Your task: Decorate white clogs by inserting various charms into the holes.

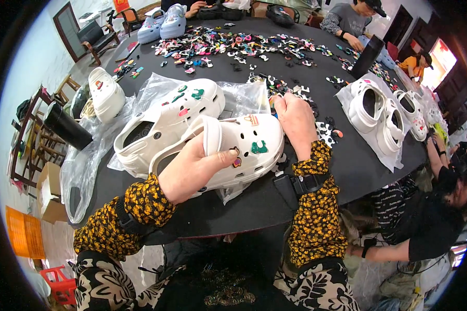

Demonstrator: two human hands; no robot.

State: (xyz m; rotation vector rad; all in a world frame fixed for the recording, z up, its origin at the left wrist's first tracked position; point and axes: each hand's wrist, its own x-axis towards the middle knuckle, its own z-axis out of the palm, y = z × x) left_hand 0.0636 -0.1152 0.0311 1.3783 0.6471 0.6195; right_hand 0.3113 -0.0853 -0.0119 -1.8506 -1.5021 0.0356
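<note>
My left hand (189, 168) is closed round the strap and upper of a white clog (246, 137). Its thumb lies on top beside a small dark charm. A green charm (259, 147) and an orange-and-white charm (251, 120) sit on the same clog. Just past the toe, my right hand (296, 116) is at the near edge of a scatter of shoe charms (290, 85). Its fingers are curled together, and their tips are partly hidden, so what they hold is unclear. A second white clog (192, 106) with green and pink charms rests behind the held one.
Clear plastic bags (96, 155) lie under and left of the clogs. A black bottle (67, 124) and another white clog (105, 93) stand left; white clogs (368, 106) lie right. A big charm pile (228, 44) and blue clogs (172, 23) are farther back. Co-workers sit around the black table (316, 199).
</note>
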